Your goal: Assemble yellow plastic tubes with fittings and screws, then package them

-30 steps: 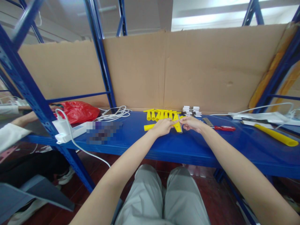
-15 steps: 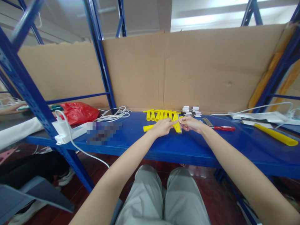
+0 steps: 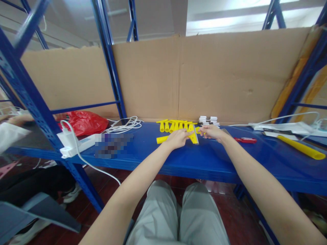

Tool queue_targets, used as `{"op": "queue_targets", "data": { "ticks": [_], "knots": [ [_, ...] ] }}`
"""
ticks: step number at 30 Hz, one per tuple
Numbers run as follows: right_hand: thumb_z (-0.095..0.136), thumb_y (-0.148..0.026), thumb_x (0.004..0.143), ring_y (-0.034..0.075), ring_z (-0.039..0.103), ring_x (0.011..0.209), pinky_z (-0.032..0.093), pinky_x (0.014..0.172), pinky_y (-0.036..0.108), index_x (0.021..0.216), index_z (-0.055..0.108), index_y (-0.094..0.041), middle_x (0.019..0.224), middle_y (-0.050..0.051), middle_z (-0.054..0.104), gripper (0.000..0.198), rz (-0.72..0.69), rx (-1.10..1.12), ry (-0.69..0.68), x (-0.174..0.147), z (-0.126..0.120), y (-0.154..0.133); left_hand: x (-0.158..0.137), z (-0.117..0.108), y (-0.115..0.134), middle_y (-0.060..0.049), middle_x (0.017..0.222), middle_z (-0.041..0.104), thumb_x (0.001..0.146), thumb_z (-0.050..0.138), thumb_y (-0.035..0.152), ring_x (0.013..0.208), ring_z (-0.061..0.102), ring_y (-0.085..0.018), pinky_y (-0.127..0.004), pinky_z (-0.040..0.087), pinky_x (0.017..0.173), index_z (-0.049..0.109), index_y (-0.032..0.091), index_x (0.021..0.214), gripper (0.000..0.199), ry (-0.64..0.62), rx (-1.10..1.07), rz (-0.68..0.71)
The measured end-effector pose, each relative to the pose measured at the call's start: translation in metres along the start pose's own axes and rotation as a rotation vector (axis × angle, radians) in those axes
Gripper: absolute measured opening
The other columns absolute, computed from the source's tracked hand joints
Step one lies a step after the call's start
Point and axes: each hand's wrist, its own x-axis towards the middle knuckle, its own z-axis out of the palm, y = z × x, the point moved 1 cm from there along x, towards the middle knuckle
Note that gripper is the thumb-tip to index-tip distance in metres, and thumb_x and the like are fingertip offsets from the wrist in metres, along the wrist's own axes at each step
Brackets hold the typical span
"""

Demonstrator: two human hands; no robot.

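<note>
My left hand [image 3: 178, 138] is wrapped round the handle of a yellow scraper [image 3: 193, 137], which has a metal strip along its wide end. The handle's butt sticks out to the left of the fingers. Close to that strip, on its right, my right hand [image 3: 211, 132] has thumb and fingers pinched together. A bit of yellow shows by its fingertips, too small to name. Behind my left hand, several similar yellow scrapers [image 3: 176, 125] lie in a row. A stack of small white pieces [image 3: 208, 120] sits behind my right hand.
A red screwdriver [image 3: 245, 140] lies right of my right hand; farther right is a long yellow handle [image 3: 301, 147]. To the left are a white power strip [image 3: 84, 143], coiled white cable [image 3: 125, 124] and a red plastic bag [image 3: 87, 123]. Cardboard [image 3: 217, 78] walls the back. Another person's arm [image 3: 17, 120] shows far left.
My right hand has moved slightly right, away from the scraper's metal strip. My left hand keeps its hold. At far left, the other person's arm has shifted.
</note>
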Motion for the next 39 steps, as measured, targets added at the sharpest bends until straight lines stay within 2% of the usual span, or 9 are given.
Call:
{"op": "queue_targets", "data": {
  "ticks": [3,5,9,12,16,21,28,34,39],
  "knots": [
    [0.056,-0.014,0.082,0.020,0.066,0.081,0.047,0.069,0.025,0.074,0.067,-0.017,0.082,0.010,0.071,0.013,0.057,-0.455,0.321,0.007,-0.028,0.014,0.000,-0.001,-0.001,-0.011,0.116,0.065,0.096,0.045,0.018,0.107,0.061,-0.024,-0.036,0.050,0.091,0.054,0.026,0.142,0.047,-0.001,-0.003,-0.021],
    [0.056,-0.017,0.081,0.025,0.067,0.096,0.048,0.078,0.030,0.083,0.072,-0.019,0.095,0.012,0.073,0.016,0.125,-0.638,0.390,0.010,-0.042,0.025,-0.001,-0.001,-0.002,-0.011,0.117,0.064,0.097,0.044,0.018,0.108,0.061,-0.024,-0.036,0.050,0.092,0.054,0.026,0.142,0.047,-0.009,-0.002,-0.031],
    [0.056,-0.024,0.083,0.027,0.065,0.106,0.049,0.088,0.039,0.093,0.076,-0.025,0.108,0.009,0.073,0.022,0.231,-0.733,0.317,0.010,-0.051,0.038,-0.001,-0.002,0.000,-0.011,0.118,0.065,0.097,0.044,0.019,0.108,0.062,-0.024,-0.036,0.050,0.091,0.053,0.027,0.142,0.047,-0.030,-0.001,-0.025],
    [0.059,-0.025,0.081,0.028,0.065,0.107,0.048,0.092,0.044,0.093,0.077,-0.027,0.108,0.008,0.073,0.021,0.261,-0.768,0.283,0.011,-0.050,0.042,-0.001,-0.003,0.002,-0.011,0.119,0.065,0.097,0.044,0.018,0.109,0.062,-0.025,-0.038,0.050,0.092,0.052,0.027,0.143,0.047,-0.035,0.000,-0.011],
    [0.060,-0.022,0.079,0.028,0.065,0.104,0.048,0.090,0.046,0.094,0.078,-0.028,0.106,0.009,0.073,0.024,0.231,-0.786,0.297,0.015,-0.052,0.047,-0.001,-0.004,0.004,-0.012,0.119,0.065,0.097,0.045,0.018,0.109,0.063,-0.026,-0.042,0.051,0.093,0.052,0.026,0.143,0.048,-0.026,-0.006,-0.003],
    [0.058,-0.018,0.079,0.029,0.063,0.109,0.047,0.093,0.049,0.097,0.078,-0.028,0.114,0.009,0.072,0.029,0.208,-0.808,0.216,0.017,-0.052,0.049,-0.001,-0.004,0.006,-0.013,0.121,0.065,0.097,0.046,0.018,0.109,0.063,-0.027,-0.043,0.051,0.092,0.052,0.025,0.143,0.048,-0.030,-0.009,0.008],
    [0.056,-0.020,0.080,0.030,0.061,0.112,0.045,0.095,0.052,0.098,0.078,-0.028,0.118,0.009,0.070,0.029,0.223,-0.843,0.192,0.016,-0.047,0.045,-0.001,-0.002,0.007,-0.012,0.122,0.066,0.096,0.048,0.020,0.111,0.063,-0.026,-0.042,0.051,0.093,0.052,0.026,0.143,0.047,-0.041,0.008,0.024],
    [0.054,-0.021,0.085,0.032,0.059,0.119,0.044,0.098,0.052,0.106,0.076,-0.025,0.125,0.013,0.067,0.031,0.254,-0.857,0.165,0.009,-0.042,0.035,-0.001,-0.003,0.008,-0.012,0.123,0.066,0.096,0.048,0.021,0.111,0.064,-0.026,-0.039,0.052,0.091,0.055,0.026,0.141,0.045,-0.053,0.004,0.029],
    [0.058,-0.027,0.084,0.033,0.062,0.114,0.046,0.095,0.052,0.098,0.077,-0.024,0.118,0.014,0.070,0.024,0.235,-0.861,0.196,0.011,-0.040,0.036,-0.001,-0.001,0.007,-0.011,0.122,0.066,0.096,0.049,0.022,0.111,0.064,-0.025,-0.036,0.053,0.089,0.056,0.026,0.140,0.044,-0.048,0.009,0.046]
  ]
}}
